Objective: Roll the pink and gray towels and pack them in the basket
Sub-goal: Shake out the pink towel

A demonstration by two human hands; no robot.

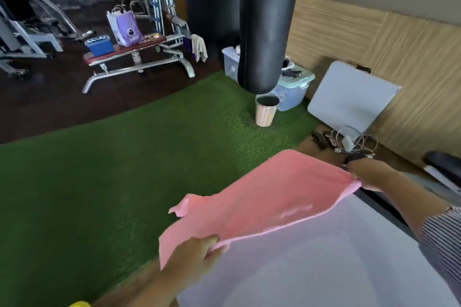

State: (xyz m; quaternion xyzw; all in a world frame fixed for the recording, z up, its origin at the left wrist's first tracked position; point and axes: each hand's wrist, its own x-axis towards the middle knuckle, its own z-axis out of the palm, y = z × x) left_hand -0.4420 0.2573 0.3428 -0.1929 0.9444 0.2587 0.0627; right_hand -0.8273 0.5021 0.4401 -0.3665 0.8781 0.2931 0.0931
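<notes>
I hold the pink towel (259,197) spread in the air above a white table (311,264) at the lower right. My left hand (197,252) pinches its near left corner. My right hand (371,172) grips the far right corner. The towel sags between them, and its far edge hangs out over the green turf. The picture is blurred by motion. No gray towel and no basket show in this view.
A black punching bag (267,22) hangs ahead, with a small striped bin (266,110) and clear storage boxes (289,92) under it. A folded white table (349,97) leans on the wooden wall, cables (349,142) beside it. A weight bench (134,55) stands at the back left.
</notes>
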